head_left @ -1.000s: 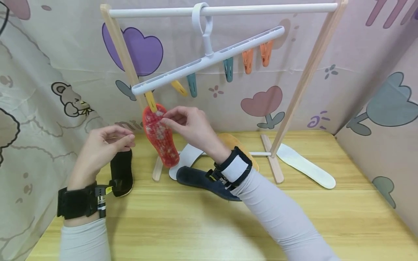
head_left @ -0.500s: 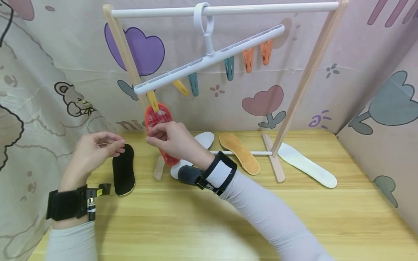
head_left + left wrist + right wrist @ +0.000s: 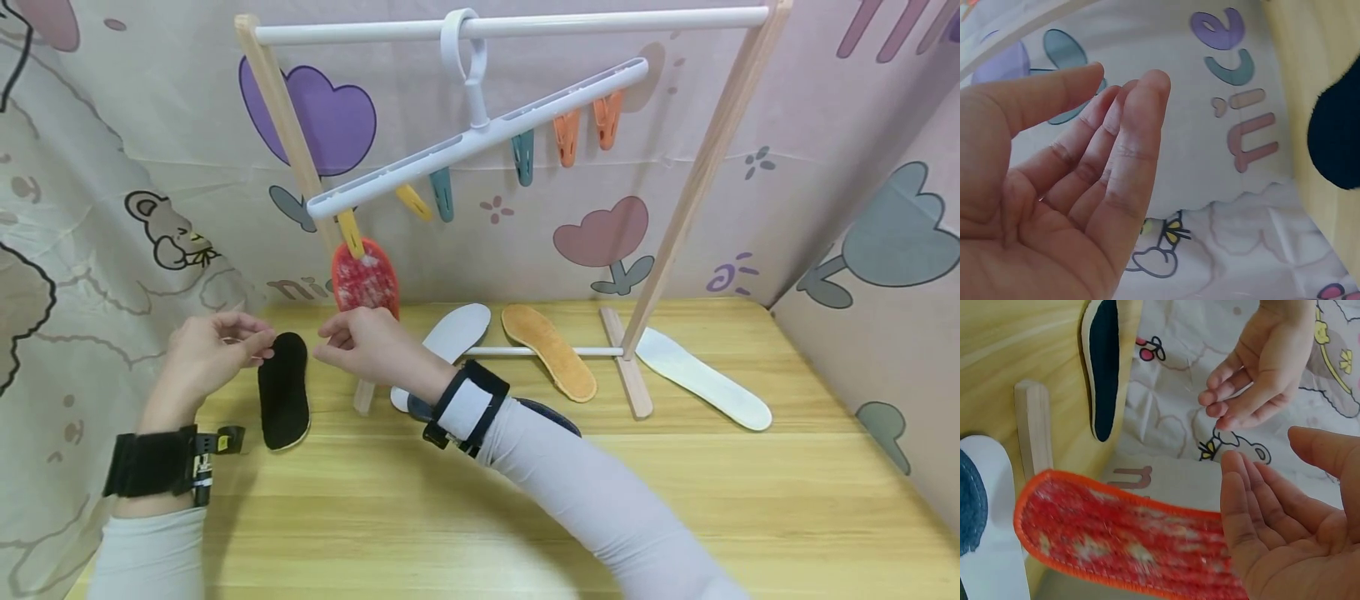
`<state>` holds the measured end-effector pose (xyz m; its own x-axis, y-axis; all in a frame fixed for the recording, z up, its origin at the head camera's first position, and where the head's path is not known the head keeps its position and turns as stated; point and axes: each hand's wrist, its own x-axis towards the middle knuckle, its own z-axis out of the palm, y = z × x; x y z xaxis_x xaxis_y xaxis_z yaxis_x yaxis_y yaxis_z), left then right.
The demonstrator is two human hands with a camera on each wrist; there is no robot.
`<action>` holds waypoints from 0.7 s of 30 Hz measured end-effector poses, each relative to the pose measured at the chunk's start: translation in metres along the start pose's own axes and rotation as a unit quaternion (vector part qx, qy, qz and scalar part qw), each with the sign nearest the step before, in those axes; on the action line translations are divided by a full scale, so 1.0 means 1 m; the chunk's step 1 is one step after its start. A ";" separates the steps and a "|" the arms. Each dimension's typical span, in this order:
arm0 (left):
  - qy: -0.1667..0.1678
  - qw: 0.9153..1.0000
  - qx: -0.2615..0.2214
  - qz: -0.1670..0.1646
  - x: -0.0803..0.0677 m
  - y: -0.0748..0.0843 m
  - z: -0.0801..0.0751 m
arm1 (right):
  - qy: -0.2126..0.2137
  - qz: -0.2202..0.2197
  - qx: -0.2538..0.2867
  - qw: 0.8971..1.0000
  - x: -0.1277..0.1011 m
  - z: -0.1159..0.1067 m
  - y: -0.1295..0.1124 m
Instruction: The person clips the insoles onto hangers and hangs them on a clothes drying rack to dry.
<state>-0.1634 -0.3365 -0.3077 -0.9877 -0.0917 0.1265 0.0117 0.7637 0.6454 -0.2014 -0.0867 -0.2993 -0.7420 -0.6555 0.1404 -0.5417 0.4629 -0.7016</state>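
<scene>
Head view: our left hand (image 3: 206,354) and right hand (image 3: 367,342) hover empty over the bench's left rear edge, fingers loosely apart, either side of the black insole (image 3: 283,390). The red insole (image 3: 366,279) hangs from the yellow clip (image 3: 349,233). Left wrist: fingers relaxed, nothing held. Right wrist: palm open just beside the red insole (image 3: 1129,540); a brush could tug it loose, we judge.
</scene>
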 end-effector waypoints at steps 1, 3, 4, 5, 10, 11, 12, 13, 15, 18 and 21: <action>-0.001 1.000 0.002 -0.003 0.001 -0.002 0.001 | -0.002 0.002 -0.002 1.000 0.001 0.002 0.000; -0.002 1.000 0.015 -0.009 0.002 -0.005 0.002 | -0.005 0.005 -0.005 1.000 0.002 0.005 -0.001; -0.004 1.000 0.020 -0.011 0.002 -0.007 0.002 | -0.006 0.006 -0.007 1.000 0.003 0.007 -0.001; -0.006 1.000 0.025 -0.013 0.003 -0.009 0.003 | -0.008 0.008 -0.009 1.000 0.004 0.008 -0.001; -0.008 0.999 0.044 -0.021 0.005 -0.017 0.004 | -0.022 0.020 -0.030 0.999 0.010 0.019 0.001; -0.009 0.999 0.047 -0.024 0.005 -0.019 0.004 | -0.026 0.023 -0.033 0.999 0.011 0.022 0.001; -0.010 0.998 0.047 -0.028 0.006 -0.021 0.005 | -0.029 0.025 -0.034 0.999 0.012 0.024 0.002; -0.010 0.998 0.047 -0.031 0.006 -0.023 0.005 | -0.034 0.029 -0.034 0.998 0.013 0.027 0.002; -0.015 0.998 0.049 -0.037 0.007 -0.026 0.007 | -0.039 0.036 -0.033 0.998 0.016 0.032 0.003; -0.017 0.998 0.052 -0.040 0.008 -0.030 0.009 | -0.043 0.049 -0.038 0.997 0.020 0.039 0.005; -0.015 0.997 0.057 -0.040 0.009 -0.033 0.010 | -0.046 0.062 -0.049 0.996 0.024 0.043 0.007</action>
<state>-0.1742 -0.3563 -0.3353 -0.9891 -0.1368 0.0538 -0.0832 0.8229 0.5621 -0.2063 -0.1253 -0.3313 -0.7686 -0.6396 -0.0097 -0.4879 0.5960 -0.6378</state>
